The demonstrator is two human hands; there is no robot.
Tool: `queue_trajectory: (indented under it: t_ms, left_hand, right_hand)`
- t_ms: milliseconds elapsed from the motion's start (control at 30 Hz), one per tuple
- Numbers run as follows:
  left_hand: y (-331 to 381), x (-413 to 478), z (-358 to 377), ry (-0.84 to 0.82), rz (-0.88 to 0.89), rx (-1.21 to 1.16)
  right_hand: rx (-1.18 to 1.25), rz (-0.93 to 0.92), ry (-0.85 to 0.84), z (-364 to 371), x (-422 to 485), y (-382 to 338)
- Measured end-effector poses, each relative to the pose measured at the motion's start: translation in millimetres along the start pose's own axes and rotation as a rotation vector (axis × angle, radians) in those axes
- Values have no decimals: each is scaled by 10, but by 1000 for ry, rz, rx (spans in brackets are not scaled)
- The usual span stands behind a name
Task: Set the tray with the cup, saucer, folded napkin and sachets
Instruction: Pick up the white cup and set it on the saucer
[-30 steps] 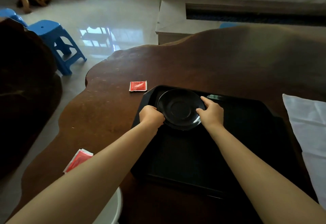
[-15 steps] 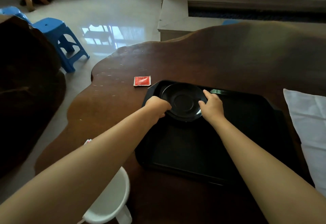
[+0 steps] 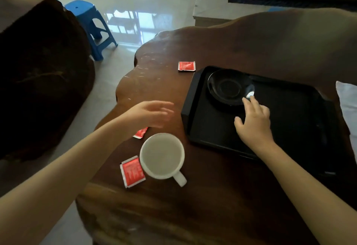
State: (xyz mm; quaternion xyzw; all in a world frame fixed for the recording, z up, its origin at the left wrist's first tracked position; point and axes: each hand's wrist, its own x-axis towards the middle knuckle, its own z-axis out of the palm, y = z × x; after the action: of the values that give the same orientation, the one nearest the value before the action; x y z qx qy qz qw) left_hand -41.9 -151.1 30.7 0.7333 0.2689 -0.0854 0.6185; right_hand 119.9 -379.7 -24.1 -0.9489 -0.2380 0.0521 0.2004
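Two hands empty, fingers spread: left hand [image 3: 152,112] over table [image 3: 212,196] near white cup [image 3: 162,156]; right hand [image 3: 254,124] over black tray [image 3: 195,90], fingertips beside saucer [image 3: 229,87] in tray's far-left corner. Three red sachets [image 3: 133,171] on table, napkin [image 3: 347,105] right.

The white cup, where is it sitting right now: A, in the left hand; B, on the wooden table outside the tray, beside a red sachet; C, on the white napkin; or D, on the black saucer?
B: the white cup stands on the wooden table left of the black tray, touching a red sachet, while the saucer on the tray is bare and neither hand holds it.
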Motion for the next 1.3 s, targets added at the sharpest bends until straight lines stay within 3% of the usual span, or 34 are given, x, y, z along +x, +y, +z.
queue_trajectory:
  t_ms: [233, 433, 900, 1300]
  left_hand:
    - [-717, -536, -133, 7, -12, -103]
    - [-856, -534, -37, -38, -61, -182]
    - [-896, -524, 23, -8, -133, -371]
    - [-322, -304, 498, 1, 10, -575]
  right_hand:
    - [280, -176, -155, 88, -1101, -491]
    - [400, -121, -292, 352, -1680, -764]
    - [601, 140, -170, 573, -1692, -722]
    - [687, 68, -68, -76, -1194, -214]
